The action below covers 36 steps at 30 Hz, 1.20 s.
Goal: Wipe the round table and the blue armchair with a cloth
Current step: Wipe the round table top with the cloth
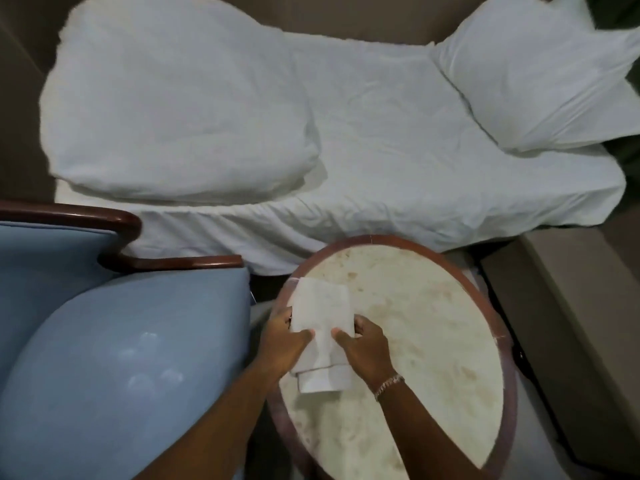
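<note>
Both hands grip a folded white cloth (pixel 320 327) that lies on the left part of the round table (pixel 415 341), its far corner reaching the wooden rim. The left hand (pixel 282 341) pinches the cloth's left edge with thumb on top, and the right hand (pixel 363 348), a bracelet (pixel 389 386) at its wrist, is closed on the right edge the same way. The blue armchair (pixel 104 341) stands just left of the table, with a white bed (pixel 346 150) beyond both.
</note>
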Each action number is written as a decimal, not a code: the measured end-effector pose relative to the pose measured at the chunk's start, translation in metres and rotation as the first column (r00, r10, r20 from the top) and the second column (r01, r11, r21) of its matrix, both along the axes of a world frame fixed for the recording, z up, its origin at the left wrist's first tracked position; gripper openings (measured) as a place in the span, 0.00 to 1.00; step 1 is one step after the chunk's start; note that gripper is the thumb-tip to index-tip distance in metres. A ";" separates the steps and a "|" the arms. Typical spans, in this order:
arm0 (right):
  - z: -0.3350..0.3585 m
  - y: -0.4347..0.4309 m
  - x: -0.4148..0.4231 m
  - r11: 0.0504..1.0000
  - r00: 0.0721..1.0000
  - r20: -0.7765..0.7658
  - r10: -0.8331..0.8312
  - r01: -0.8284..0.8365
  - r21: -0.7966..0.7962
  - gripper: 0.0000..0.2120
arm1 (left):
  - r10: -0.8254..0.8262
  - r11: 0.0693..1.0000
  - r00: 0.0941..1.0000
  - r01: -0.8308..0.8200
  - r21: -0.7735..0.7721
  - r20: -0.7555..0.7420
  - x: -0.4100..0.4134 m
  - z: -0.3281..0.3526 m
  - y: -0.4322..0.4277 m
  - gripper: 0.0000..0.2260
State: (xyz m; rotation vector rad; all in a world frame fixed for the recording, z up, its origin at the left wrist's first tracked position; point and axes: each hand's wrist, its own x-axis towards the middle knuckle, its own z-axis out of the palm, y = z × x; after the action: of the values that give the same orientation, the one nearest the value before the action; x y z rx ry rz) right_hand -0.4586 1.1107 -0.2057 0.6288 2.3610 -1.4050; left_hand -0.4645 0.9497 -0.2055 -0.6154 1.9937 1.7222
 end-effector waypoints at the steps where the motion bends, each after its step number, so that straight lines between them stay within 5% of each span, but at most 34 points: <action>1: -0.019 0.014 -0.010 0.999 1.000 -0.011 0.003 -0.002 0.048 0.06 | -0.016 0.999 1.000 0.016 -0.031 0.003 -0.009 -0.016 0.014 0.23; 6: -0.094 0.055 -0.046 0.924 0.965 -0.158 0.211 -0.144 0.355 0.34 | -0.303 0.922 0.953 0.284 -0.264 -0.032 -0.020 -0.089 0.049 0.29; 9: -0.134 0.038 -0.048 0.743 0.833 -0.185 0.522 -0.338 0.577 0.30 | -0.500 0.745 0.860 0.365 -0.558 -0.106 -0.008 -0.122 0.053 0.22; 11: -0.156 0.034 -0.050 0.646 0.777 -0.150 0.611 -0.381 0.661 0.28 | -0.604 0.589 0.792 0.364 -0.721 -0.094 0.002 -0.139 0.061 0.27; 15: -0.174 0.090 -0.084 0.577 0.871 -0.165 0.462 -0.154 0.802 0.27 | -0.713 0.385 0.701 0.414 -0.825 0.019 -0.009 -0.161 0.071 0.30; 18: -0.171 0.160 -0.104 0.596 0.964 -0.154 0.216 -0.006 0.803 0.29 | -0.729 0.337 0.685 0.383 -0.860 0.019 -0.037 -0.170 0.083 0.34; 23: -0.167 0.239 -0.101 0.559 0.922 -0.110 0.372 -0.128 0.819 0.30 | -0.730 0.295 0.683 0.330 -0.897 0.011 -0.096 -0.185 0.104 0.38; 26: -0.172 0.243 -0.100 0.614 0.975 -0.221 0.022 0.161 0.773 0.31 | -0.736 0.263 0.677 0.292 -0.920 0.004 -0.112 -0.190 0.110 0.39; 29: -0.173 0.215 -0.124 0.535 0.922 -0.200 -0.333 0.359 0.764 0.33 | -0.738 0.242 0.675 0.256 -0.936 -0.006 -0.113 -0.195 0.110 0.39; 31: -0.173 0.182 -0.141 0.572 0.959 -0.170 -0.228 0.273 0.774 0.33 | -0.734 0.235 0.679 0.253 -0.939 -0.001 -0.112 -0.196 0.109 0.39; 34: -0.180 0.156 -0.136 0.571 0.944 -0.114 0.310 -0.089 0.816 0.31 | -0.736 0.237 0.676 0.245 -0.940 -0.009 -0.113 -0.193 0.110 0.39; 36: -0.179 0.173 -0.133 0.575 0.961 -0.116 0.252 -0.052 0.816 0.30 | -0.735 0.241 0.677 0.238 -0.941 -0.017 -0.113 -0.192 0.111 0.39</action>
State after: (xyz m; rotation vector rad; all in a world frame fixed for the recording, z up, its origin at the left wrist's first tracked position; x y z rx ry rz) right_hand -0.5921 1.2840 -0.3845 0.4447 3.1158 -0.2186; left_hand -0.5772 1.0603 -0.3974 0.3008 2.9650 0.2164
